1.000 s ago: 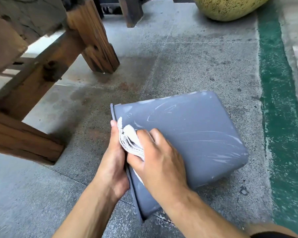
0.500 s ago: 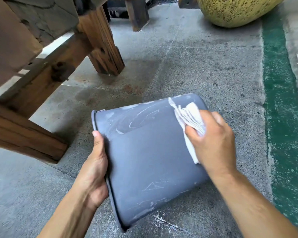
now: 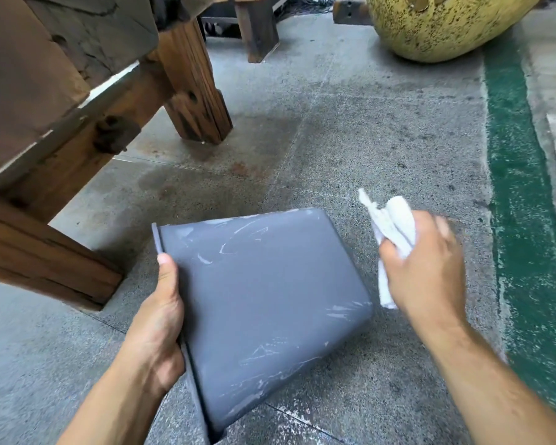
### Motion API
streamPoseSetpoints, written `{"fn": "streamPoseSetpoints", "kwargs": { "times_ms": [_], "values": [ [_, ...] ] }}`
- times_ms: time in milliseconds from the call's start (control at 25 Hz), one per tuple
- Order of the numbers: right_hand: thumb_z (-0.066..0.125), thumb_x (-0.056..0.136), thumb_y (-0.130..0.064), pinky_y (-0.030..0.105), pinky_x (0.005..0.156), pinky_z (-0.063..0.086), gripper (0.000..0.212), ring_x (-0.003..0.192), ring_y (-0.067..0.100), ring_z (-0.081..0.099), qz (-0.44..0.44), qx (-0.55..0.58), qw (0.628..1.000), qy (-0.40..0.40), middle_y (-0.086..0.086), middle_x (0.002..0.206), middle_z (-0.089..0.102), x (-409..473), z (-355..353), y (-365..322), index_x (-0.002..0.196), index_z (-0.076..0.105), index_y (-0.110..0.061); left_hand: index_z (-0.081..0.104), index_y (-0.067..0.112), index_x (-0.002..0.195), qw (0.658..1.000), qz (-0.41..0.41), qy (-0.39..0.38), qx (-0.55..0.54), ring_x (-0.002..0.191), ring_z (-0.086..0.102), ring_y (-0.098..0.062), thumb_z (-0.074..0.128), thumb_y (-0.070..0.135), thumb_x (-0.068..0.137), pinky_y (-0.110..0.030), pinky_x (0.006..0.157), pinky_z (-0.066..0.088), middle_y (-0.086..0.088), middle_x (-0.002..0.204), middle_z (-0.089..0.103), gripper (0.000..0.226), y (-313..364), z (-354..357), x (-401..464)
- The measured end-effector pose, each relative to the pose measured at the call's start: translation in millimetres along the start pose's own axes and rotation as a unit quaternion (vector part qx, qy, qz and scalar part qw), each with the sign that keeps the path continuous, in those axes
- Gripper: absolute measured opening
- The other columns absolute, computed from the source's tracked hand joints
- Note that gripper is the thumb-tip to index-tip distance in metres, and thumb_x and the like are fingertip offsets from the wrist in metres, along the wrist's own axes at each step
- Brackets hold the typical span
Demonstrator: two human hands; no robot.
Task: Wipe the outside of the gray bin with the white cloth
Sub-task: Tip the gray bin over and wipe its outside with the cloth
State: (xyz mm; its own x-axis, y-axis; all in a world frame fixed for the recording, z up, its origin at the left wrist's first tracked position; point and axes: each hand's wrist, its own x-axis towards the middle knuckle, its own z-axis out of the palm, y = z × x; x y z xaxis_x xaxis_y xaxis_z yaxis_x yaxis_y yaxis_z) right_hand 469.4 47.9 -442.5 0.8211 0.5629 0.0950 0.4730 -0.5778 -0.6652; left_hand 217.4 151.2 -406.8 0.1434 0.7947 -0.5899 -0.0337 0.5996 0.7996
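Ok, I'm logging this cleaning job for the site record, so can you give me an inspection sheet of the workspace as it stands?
Surface: speckled concrete floor, stained and dusty, white flecks near the bin.
Job's things: gray bin lying on its side on the floor, white streaks on its upper wall; white cloth bunched up, off the bin to its right.
Clutter: nothing seen.
Grip: left hand holds the bin's rim, thumb on the outer wall; right hand holds the cloth clear of the bin.
Cables: some dark clutter at the top edge, too small to tell.
Surroundings: heavy wooden bench legs to the left, speckled yellow pot at top right, green painted stripe along the right.
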Motion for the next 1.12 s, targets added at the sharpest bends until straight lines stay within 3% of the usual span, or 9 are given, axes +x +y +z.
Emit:
{"fn": "streamPoseSetpoints", "kwargs": {
  "times_ms": [120, 200, 280, 360, 480, 680, 840, 960, 1120],
  "values": [
    [0.071, 0.086, -0.019, 0.017, 0.063, 0.04, 0.044, 0.077, 0.012, 0.05, -0.108, 0.028, 0.99, -0.083, -0.009, 0.105, 0.05, -40, 14, -29, 0.127, 0.058, -0.026, 0.069, 0.011, 0.095, 0.994, 0.034, 0.061, 0.088, 0.088, 0.072, -0.014, 0.042, 0.077, 0.086, -0.029, 0.072, 0.052, 0.004, 0.098, 0.078, 0.072, -7, 11, 3],
    [0.068, 0.083, -0.021, 0.025, 0.068, 0.047, 0.044, 0.08, 0.015, 0.055, -0.15, 0.051, 0.978, -0.134, -0.01, 0.103, 0.05, -64, 25, -44, 0.124, 0.059, -0.03, 0.062, 0.011, 0.088, 0.984, 0.051, 0.083, 0.148, 0.082, 0.061, -0.008, 0.035, 0.075, 0.093, -0.028, 0.069, 0.046, 0.01, 0.093, 0.066, 0.069, -10, 19, 0],
    [0.065, 0.081, -0.027, 0.031, 0.078, 0.049, 0.041, 0.087, 0.017, 0.058, -0.164, 0.088, 0.969, -0.164, -0.008, 0.104, 0.054, -82, 37, -54, 0.122, 0.062, -0.028, 0.06, 0.015, 0.098, 0.978, 0.065, 0.089, 0.18, 0.08, 0.057, -0.006, 0.029, 0.073, 0.095, -0.029, 0.071, 0.043, 0.011, 0.091, 0.061, 0.066, -14, 26, -2],
    [0.059, 0.085, -0.04, 0.034, 0.084, 0.049, 0.037, 0.094, 0.015, 0.059, -0.139, 0.142, 0.962, -0.186, -0.009, 0.104, 0.057, -99, 48, -63, 0.12, 0.061, -0.029, 0.059, 0.013, 0.088, 0.973, 0.08, 0.089, 0.199, 0.073, 0.06, -0.009, 0.024, 0.067, 0.1, -0.026, 0.064, 0.044, 0.009, 0.081, 0.064, 0.065, -17, 31, -8],
    [0.043, 0.091, -0.057, 0.033, 0.095, 0.048, 0.047, 0.111, 0.01, 0.058, -0.112, 0.223, 0.947, -0.204, -0.014, 0.117, 0.059, -118, 60, -73, 0.131, 0.055, -0.035, 0.069, 0.006, 0.073, 0.961, 0.121, 0.065, 0.242, 0.046, 0.064, 0.004, 0.019, 0.06, 0.103, -0.014, 0.043, 0.047, 0.008, 0.046, 0.068, 0.08, -27, 35, -12],
    [0.049, 0.094, -0.052, 0.043, 0.085, 0.054, 0.038, 0.102, 0.02, 0.065, -0.145, 0.229, 0.954, -0.129, -0.008, 0.111, 0.063, -100, 56, -71, 0.127, 0.058, -0.034, 0.071, 0.016, 0.066, 0.94, 0.215, 0.002, 0.266, 0.052, 0.062, 0.014, 0.022, 0.053, 0.102, -0.005, 0.049, 0.043, 0.024, 0.054, 0.071, 0.071, -34, 42, -21],
    [0.054, 0.089, -0.048, 0.044, 0.083, 0.055, 0.041, 0.103, 0.025, 0.066, -0.133, 0.181, 0.972, -0.063, -0.005, 0.113, 0.066, -82, 53, -61, 0.127, 0.059, -0.031, 0.047, 0.021, 0.042, 0.929, 0.258, -0.032, 0.265, 0.04, 0.035, 0.0, 0.035, 0.055, 0.092, -0.013, 0.04, 0.027, 0.013, 0.039, 0.044, 0.062, -33, 45, -32],
    [0.058, 0.09, -0.042, 0.038, 0.083, 0.052, 0.039, 0.103, 0.022, 0.063, -0.095, 0.148, 0.984, -0.019, 0.0, 0.115, 0.068, -60, 48, -43, 0.127, 0.058, -0.029, 0.038, 0.021, 0.039, 0.927, 0.261, -0.033, 0.267, 0.037, 0.025, -0.003, 0.038, 0.052, 0.09, -0.013, 0.038, 0.017, 0.01, 0.037, 0.03, 0.06, -27, 40, -36],
    [0.055, 0.098, -0.039, 0.035, 0.068, 0.048, 0.03, 0.09, 0.031, 0.064, 0.036, 0.05, 0.998, -0.017, 0.012, 0.108, 0.07, -18, 31, -5, 0.124, 0.054, -0.023, 0.029, 0.023, 0.051, 0.92, 0.303, 0.011, 0.249, 0.035, 0.027, -0.002, 0.036, 0.049, 0.093, -0.014, 0.036, 0.021, 0.01, 0.036, 0.031, 0.051, -15, 28, -40]
  ]
}}
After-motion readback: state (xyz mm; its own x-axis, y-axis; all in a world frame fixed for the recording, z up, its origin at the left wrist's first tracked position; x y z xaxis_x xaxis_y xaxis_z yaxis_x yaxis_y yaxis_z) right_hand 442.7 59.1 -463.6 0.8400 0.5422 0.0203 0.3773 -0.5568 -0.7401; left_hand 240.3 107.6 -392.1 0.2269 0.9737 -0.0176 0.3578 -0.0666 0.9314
